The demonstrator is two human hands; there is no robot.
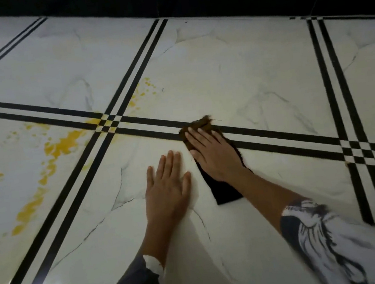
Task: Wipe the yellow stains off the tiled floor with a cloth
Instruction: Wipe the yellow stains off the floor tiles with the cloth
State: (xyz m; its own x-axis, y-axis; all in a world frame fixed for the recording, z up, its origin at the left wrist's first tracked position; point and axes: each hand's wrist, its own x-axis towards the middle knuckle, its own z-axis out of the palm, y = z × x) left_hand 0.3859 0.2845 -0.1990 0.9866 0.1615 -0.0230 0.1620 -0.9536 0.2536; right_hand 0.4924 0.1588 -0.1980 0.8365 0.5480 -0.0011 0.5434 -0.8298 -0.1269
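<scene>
A dark brown-black cloth (225, 189) lies flat on the white marbled floor tile (257, 81), across a black double stripe. My right hand (214, 155) presses down on the cloth with fingers spread, covering its middle. My left hand (167, 186) rests flat on the bare tile just left of the cloth, holding nothing. Yellow stains (64, 144) spread over the tile to the left, with a streak lower down (28, 209) and small yellow drops (144, 89) near the stripe crossing.
Black double stripes (298, 133) cross the floor between tiles. A black skirting band (212, 4) runs along the wall at the top. Patterned sleeves cover both forearms at the bottom.
</scene>
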